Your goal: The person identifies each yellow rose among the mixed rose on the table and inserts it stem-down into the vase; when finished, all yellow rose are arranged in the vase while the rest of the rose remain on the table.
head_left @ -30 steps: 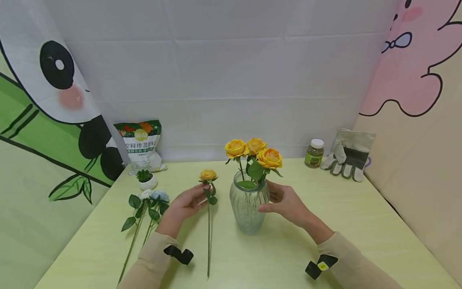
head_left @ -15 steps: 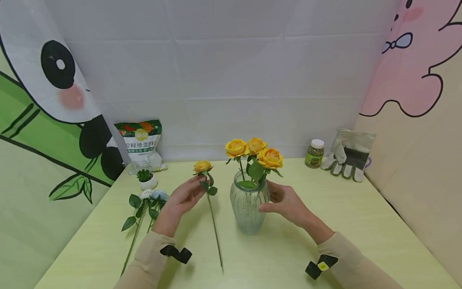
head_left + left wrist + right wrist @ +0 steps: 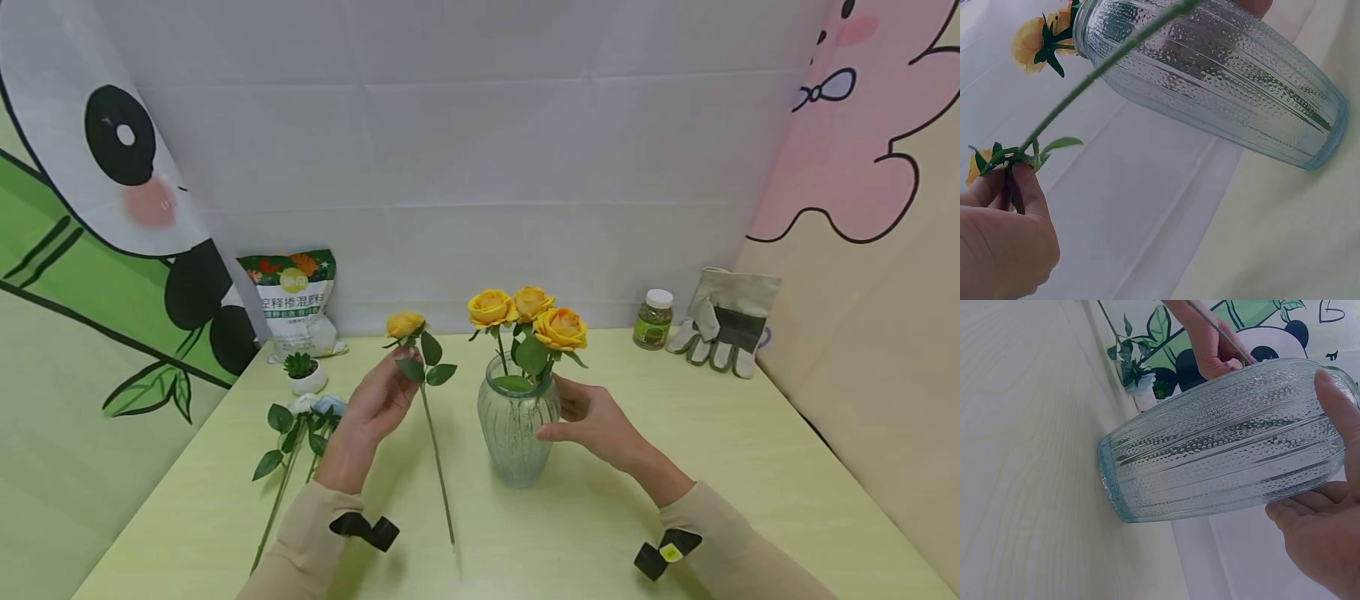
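Observation:
Left of the vase, my left hand (image 3: 380,402) pinches a yellow rose (image 3: 406,325) just under its bloom. The rose's long stem (image 3: 1094,75) slants down toward me, its lower end over the table. A ribbed, clear blue-green glass vase (image 3: 517,442) stands upright in the middle, with several yellow roses (image 3: 561,329) in its mouth. My right hand (image 3: 603,423) holds the vase's right side, thumb in front and fingers behind. In the right wrist view the thumb and fingers of that hand lie against the glass near the neck.
White and blue roses (image 3: 327,407) lie on the table at left. Behind them are a small potted succulent (image 3: 307,379) and a fertilizer bag (image 3: 296,308). At the back right stand a jar with a white lid (image 3: 653,321) and work gloves (image 3: 723,321).
My left hand has lifted the yellow rose up and to the left, and its stem now slants, with the bloom tipped left. My right hand and the vase have stayed put.

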`<move>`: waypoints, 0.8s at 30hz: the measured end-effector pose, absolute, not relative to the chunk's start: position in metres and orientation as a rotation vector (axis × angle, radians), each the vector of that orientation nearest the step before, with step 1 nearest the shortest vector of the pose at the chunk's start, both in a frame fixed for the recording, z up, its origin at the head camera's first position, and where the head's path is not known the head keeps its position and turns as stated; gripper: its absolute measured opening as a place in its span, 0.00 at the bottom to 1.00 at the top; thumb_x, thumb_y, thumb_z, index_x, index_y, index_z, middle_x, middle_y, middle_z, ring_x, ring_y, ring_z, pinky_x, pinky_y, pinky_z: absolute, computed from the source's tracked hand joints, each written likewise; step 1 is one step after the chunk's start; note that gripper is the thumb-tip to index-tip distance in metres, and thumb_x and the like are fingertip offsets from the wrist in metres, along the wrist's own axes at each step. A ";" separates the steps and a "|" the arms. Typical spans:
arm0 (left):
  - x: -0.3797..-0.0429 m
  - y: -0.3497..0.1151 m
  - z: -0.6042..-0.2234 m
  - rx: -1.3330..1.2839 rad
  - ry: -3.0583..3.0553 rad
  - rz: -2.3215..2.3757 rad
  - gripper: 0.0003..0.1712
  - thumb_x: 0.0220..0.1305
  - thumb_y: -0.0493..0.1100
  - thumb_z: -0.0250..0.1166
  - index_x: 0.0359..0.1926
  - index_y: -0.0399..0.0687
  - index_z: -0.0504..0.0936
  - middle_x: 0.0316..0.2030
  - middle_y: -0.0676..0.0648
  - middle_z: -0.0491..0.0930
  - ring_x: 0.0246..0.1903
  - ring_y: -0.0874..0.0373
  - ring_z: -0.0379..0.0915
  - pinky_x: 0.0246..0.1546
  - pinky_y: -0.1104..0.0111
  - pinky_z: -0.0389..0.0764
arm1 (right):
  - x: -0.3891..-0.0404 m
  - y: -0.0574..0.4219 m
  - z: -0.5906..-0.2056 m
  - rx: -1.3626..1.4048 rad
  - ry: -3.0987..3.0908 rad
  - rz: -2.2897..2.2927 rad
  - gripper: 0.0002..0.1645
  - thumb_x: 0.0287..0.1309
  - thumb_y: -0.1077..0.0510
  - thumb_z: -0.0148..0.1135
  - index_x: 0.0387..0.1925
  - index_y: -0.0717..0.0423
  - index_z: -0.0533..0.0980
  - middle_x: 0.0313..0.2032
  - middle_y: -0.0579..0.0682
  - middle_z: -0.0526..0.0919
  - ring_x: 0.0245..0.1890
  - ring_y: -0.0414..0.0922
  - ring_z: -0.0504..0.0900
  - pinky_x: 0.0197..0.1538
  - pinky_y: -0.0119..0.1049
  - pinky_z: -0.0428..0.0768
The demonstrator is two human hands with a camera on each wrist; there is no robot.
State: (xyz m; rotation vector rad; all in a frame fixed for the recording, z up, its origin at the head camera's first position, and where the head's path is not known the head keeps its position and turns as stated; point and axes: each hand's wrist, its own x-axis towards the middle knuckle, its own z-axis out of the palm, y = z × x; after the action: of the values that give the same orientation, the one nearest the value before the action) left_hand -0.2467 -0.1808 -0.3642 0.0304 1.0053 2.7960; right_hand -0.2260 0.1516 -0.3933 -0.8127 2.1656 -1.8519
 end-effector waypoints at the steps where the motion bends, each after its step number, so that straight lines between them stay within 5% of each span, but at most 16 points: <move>1: -0.245 -0.180 -0.362 0.034 1.003 2.809 0.17 0.78 0.32 0.46 0.41 0.40 0.83 0.35 0.46 0.82 0.34 0.60 0.82 0.39 0.76 0.83 | -0.226 0.152 -0.393 -0.813 2.165 -1.853 0.56 0.54 0.52 0.77 0.75 0.65 0.56 0.72 0.59 0.63 0.68 0.55 0.68 0.66 0.43 0.71; 12: -0.239 -0.184 -0.347 -0.086 0.965 2.904 0.13 0.76 0.33 0.53 0.45 0.39 0.85 0.39 0.46 0.84 0.37 0.61 0.83 0.46 0.76 0.81 | -0.226 0.152 -0.396 -0.803 2.186 -1.847 0.55 0.54 0.53 0.76 0.75 0.66 0.56 0.72 0.59 0.64 0.68 0.55 0.68 0.65 0.42 0.71; 18: -0.233 -0.189 -0.336 -0.031 0.674 2.996 0.11 0.77 0.34 0.51 0.53 0.38 0.77 0.45 0.43 0.79 0.41 0.56 0.82 0.56 0.73 0.77 | -0.226 0.152 -0.395 -0.799 2.187 -1.848 0.53 0.56 0.55 0.76 0.75 0.65 0.56 0.72 0.59 0.63 0.69 0.56 0.68 0.66 0.44 0.71; 24: -0.228 -0.192 -0.323 0.142 0.183 3.141 0.07 0.70 0.26 0.56 0.46 0.32 0.77 0.42 0.39 0.77 0.40 0.48 0.83 0.56 0.64 0.78 | -0.227 0.152 -0.394 -0.794 2.178 -1.848 0.55 0.55 0.52 0.76 0.75 0.65 0.56 0.72 0.60 0.63 0.69 0.56 0.67 0.66 0.45 0.70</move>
State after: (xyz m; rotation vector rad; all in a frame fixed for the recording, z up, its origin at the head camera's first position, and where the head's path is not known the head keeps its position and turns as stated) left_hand -0.2284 -0.1921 -0.3233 0.1423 0.1835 3.1414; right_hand -0.2265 0.1515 -0.3941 -0.7939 2.1779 -1.8481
